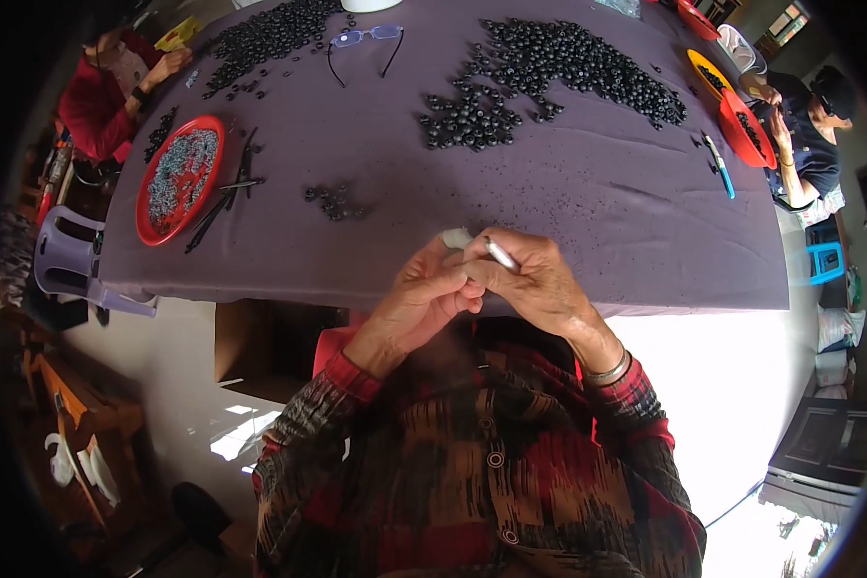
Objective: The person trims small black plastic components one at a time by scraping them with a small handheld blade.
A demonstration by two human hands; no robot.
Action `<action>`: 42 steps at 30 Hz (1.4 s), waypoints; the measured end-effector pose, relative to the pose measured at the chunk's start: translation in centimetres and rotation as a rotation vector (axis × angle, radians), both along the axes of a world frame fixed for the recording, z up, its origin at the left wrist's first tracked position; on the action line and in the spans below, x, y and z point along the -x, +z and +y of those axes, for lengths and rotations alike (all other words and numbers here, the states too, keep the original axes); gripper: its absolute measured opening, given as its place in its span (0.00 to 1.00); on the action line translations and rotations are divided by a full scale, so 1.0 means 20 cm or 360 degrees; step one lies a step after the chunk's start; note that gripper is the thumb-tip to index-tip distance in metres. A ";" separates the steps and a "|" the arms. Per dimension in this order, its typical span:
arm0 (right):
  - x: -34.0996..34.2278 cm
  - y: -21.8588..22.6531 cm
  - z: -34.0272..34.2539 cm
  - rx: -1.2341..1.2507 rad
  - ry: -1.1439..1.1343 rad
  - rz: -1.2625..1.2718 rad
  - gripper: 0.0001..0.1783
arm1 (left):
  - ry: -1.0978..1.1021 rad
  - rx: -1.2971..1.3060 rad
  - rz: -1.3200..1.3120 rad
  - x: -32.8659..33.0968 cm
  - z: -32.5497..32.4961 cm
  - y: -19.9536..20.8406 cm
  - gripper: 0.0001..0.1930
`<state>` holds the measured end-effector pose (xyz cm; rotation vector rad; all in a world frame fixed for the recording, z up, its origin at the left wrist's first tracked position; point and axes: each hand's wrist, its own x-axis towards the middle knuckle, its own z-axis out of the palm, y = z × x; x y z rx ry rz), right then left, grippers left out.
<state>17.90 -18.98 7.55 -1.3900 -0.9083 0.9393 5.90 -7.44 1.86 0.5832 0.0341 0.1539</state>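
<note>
Taking the person's hands as the centre of the dial, a smooth purple-grey cloth (pixel 588 275) spreads toward twelve o'clock, softly creased and dusted with fine dark specks; at one o'clock lies a large heap of small rounded black pieces (pixel 568 63), glossy where the light catches them, with a second dark heap (pixel 270 39) between ten and eleven. The right hand (pixel 541 281) is closed around a slim white tool (pixel 500 254), which sits at the centre, just above the table's near edge; it looks smooth, pale and rod-like, and its visible end points toward eleven. The left hand (pixel 419 299) is curled against the right, fingertips touching, a whitish patch near one of its fingertips; whether it grips anything cannot be told, since the fingers hide what lies between them and most of the tool. At ten rests a small loose cluster of black pieces (pixel 332 202); past it, toward nine, are thin dark sticks (pixel 223 207) and a red oval tray (pixel 143 217) of grey-blue bits. Spectacles (pixel 366 39) lie at eleven, a blue-and-white pen (pixel 722 171) just past two, beside a red bowl (pixel 737 140)
</note>
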 end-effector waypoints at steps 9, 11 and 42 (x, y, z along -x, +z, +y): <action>-0.17 -0.04 0.19 0.0437 -0.0025 -0.1056 0.13 | 0.0203 -0.0318 0.0249 0.02 0.08 0.05 0.20; -0.31 -0.07 0.28 0.0387 -0.0191 -0.1825 0.12 | 0.0528 -0.1120 0.0486 0.02 0.14 0.07 0.15; -0.05 -0.07 0.03 -0.0448 -0.0353 -0.1386 0.16 | 0.0409 -0.0487 0.0353 0.01 -0.02 0.08 0.10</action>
